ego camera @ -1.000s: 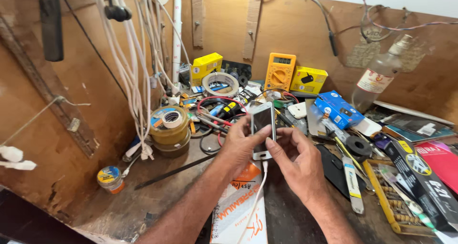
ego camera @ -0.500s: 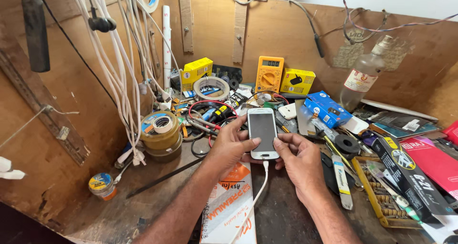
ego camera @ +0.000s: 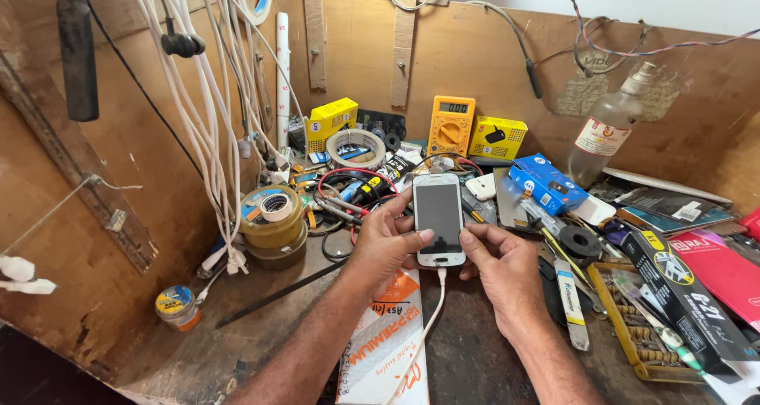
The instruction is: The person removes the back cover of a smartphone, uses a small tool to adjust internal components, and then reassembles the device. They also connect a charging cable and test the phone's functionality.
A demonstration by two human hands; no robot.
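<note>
Phone (ego camera: 438, 219) held face-up over the cluttered surface (ego camera: 475, 357), white cable (ego camera: 423, 334) plugged in below. Our left hand (ego camera: 384, 243) has its grip closed round the phone's left edge; right hand (ego camera: 499, 266) pinches the lower right corner, thumb on the screen.

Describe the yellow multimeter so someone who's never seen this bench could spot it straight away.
Look at the plywood back wall of the cluttered workbench. Near its middle, behind the white smartphone held in both hands, the multimeter leans upright. Unlike the yellow boxes either side, it has a small screen above a round dial.
</note>
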